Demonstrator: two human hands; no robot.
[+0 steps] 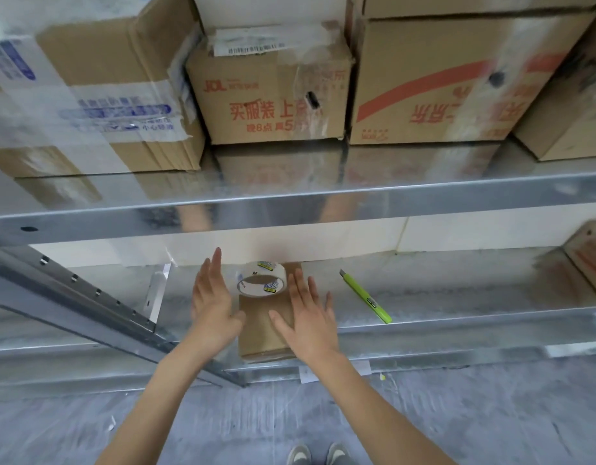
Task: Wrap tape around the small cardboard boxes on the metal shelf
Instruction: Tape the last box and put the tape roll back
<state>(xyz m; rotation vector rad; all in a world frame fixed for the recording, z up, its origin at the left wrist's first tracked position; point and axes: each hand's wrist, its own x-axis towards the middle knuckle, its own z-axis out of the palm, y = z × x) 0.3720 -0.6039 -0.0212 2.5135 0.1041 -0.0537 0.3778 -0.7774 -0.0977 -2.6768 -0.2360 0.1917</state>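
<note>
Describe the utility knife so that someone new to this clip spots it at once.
Start at the lower metal shelf, below the level stacked with large cardboard boxes. To the right of the small cardboard box and the tape roll on it, the utility knife lies apart on bare metal. It alone is slim and lime green.

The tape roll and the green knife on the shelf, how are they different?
The tape roll is a clear round ring; the green knife is long, thin and bright. The tape roll sits on top of the small cardboard box, between the open left hand and right hand; the green knife lies flat on the metal shelf, off to the right, away from both hands. Neither is being held.
</note>
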